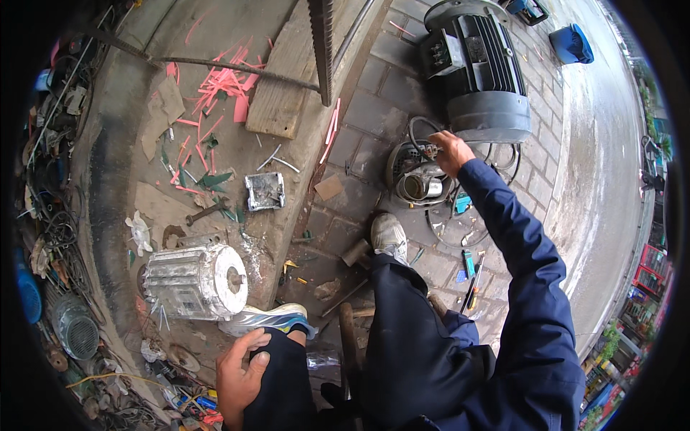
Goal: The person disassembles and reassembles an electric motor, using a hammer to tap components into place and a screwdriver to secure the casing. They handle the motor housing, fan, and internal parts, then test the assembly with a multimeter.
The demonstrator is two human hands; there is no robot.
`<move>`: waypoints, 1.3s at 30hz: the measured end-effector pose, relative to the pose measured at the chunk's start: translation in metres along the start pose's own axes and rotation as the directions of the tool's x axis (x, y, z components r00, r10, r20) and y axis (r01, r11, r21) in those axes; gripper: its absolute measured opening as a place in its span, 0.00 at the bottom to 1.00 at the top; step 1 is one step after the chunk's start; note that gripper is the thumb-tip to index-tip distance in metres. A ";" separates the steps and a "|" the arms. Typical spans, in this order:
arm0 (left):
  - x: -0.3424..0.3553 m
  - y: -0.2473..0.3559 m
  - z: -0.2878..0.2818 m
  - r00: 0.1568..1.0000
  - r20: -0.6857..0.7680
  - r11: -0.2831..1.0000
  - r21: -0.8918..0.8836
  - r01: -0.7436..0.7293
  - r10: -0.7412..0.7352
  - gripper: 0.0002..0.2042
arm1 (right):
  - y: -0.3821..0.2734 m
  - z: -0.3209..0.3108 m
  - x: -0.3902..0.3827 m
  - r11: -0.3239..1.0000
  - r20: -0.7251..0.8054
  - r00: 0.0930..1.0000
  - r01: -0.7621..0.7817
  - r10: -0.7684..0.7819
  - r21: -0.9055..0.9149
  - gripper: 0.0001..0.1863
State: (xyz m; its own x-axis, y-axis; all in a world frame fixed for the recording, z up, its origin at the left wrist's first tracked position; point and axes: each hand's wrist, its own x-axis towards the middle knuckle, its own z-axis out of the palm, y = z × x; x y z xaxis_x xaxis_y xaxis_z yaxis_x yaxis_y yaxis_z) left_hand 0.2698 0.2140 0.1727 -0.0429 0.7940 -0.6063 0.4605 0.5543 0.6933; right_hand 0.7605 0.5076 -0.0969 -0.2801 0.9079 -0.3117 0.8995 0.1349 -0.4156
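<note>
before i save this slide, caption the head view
Right hand at a round container of metal parts beside a dark motor; left hand at the left knee.

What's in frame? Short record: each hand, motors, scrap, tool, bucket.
Left hand: at the left knee, nothing visible in it
Right hand: over a round container with a metal cup in it; grip unclear
Motors: pale motor by the left shoe; larger dark motor beyond the right hand
Scrap: pink strips left of a wooden board
Tool: wrench near the pale motor
Bucket: blue bucket, upper right
</note>
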 end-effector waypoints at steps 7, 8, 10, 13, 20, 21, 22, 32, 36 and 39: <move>0.006 -0.011 0.006 0.999 -0.038 0.999 -0.024 0.037 -0.038 0.19 | -0.074 -0.015 -0.047 0.967 0.130 0.958 0.255 -0.254 0.011 0.40; 0.006 -0.013 0.006 0.999 -0.029 0.999 -0.015 0.029 -0.030 0.18 | -0.081 -0.008 -0.054 0.965 0.138 0.966 0.237 -0.221 -0.115 0.42; 0.004 -0.015 0.007 0.999 -0.018 0.999 -0.017 0.030 -0.031 0.18 | -0.087 0.007 -0.059 0.936 0.153 0.974 0.208 -0.170 -0.284 0.44; 0.000 -0.019 0.007 0.998 -0.030 0.998 -0.043 0.048 -0.049 0.18 | -0.080 0.022 -0.065 0.984 0.104 0.993 0.071 -0.054 -0.165 0.45; 0.000 -0.029 0.009 1.000 0.008 1.000 -0.012 0.006 -0.006 0.18 | -0.068 0.051 -0.085 0.985 -0.001 0.999 0.051 -0.052 -0.166 0.45; 0.000 -0.029 0.009 1.000 0.010 1.000 -0.008 -0.006 0.006 0.18 | -0.071 0.053 -0.084 0.983 -0.030 0.998 0.054 -0.061 -0.174 0.45; 0.000 -0.029 0.009 1.000 0.005 1.000 -0.011 -0.003 0.003 0.18 | -0.074 0.052 -0.084 0.992 0.005 1.000 0.025 -0.025 -0.122 0.46; -0.001 -0.032 0.010 1.000 0.021 1.000 -0.017 0.009 -0.009 0.17 | -0.128 -0.017 -0.043 0.949 0.001 0.995 -0.097 0.101 0.299 0.46; 0.002 -0.029 0.012 1.000 0.006 0.999 -0.034 0.015 -0.015 0.17 | -0.145 0.038 0.054 0.977 0.243 0.953 -0.204 0.184 0.062 0.51; 0.005 -0.029 0.013 0.999 0.023 0.998 -0.050 0.030 -0.029 0.19 | -0.150 0.087 0.102 0.952 0.409 0.885 -0.289 0.224 0.104 0.53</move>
State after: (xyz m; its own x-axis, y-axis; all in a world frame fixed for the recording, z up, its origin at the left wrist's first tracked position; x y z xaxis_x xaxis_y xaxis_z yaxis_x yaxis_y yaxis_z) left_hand 0.2681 0.1982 0.1446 -0.0361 0.7718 -0.6348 0.4138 0.5898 0.6935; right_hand 0.5679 0.5458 -0.1407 -0.1833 0.6713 -0.7182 0.9022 -0.1754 -0.3942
